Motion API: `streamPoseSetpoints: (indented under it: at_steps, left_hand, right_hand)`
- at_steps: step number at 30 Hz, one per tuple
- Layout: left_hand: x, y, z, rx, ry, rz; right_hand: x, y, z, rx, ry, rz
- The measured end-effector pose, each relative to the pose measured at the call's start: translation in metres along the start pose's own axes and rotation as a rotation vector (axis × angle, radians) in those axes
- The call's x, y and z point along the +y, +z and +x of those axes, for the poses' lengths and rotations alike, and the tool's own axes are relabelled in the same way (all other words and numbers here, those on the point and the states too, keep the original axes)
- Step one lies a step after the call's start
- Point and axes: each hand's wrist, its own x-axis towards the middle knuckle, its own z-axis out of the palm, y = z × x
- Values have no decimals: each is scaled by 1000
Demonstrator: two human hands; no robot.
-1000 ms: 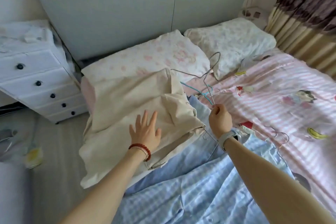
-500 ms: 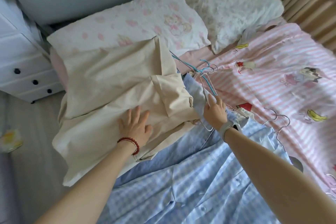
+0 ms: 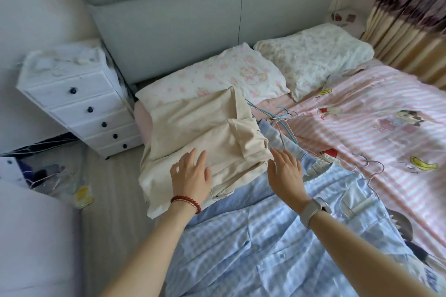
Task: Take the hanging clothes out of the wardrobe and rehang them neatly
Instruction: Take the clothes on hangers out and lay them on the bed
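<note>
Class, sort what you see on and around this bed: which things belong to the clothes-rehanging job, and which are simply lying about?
Part of the job:
beige garment
blue checked garment
wire hangers
left hand
right hand

Just lying about:
two pillows
white drawer chest
curtain

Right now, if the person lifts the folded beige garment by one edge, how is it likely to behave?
The beige garment would probably flop and unfold: it is soft creased cloth in loose layers. It looks light, sagging over the bed edge. The left hand lies flat on it, so sliding it over the blue checked shirt seems easy.
</note>
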Motion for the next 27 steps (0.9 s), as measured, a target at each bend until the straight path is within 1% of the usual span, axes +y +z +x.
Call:
streamPoseSetpoints:
  at_steps: [2,5,8,12,16,18,20,22,27]
  left_hand:
    - [-1,-23,-38,47,11,31]
    - [-2,-53,-112,105,-20,68]
    - [4,-72,-183,170,-18,6]
    - [2,-79,-293,190,-98,43]
    - [-22,-84,-391,200,-219,73]
    - [-39,-90,-433,219,-298,95]
    - [-59,-101,-473,239,-438,101]
    - [-80,-114,-510,271,-583,106]
    - [-129,-172,-613,461,-824,204]
  right_hand:
    - [-18,-7,-34,19,-66,50]
    - [-39,-15,-96,-11,-201,68]
    - [-51,-20,-151,-21,-317,115]
    - [-55,-21,-234,-119,-461,125]
    - [-71,-12,-300,-268,-631,113]
    - [-89,-4,-329,-317,-753,89]
    - [-114,4,-359,-349,-868,77]
    - [-143,8,-387,-377,-957,119]
    - [-234,13,-467,-451,-1237,226]
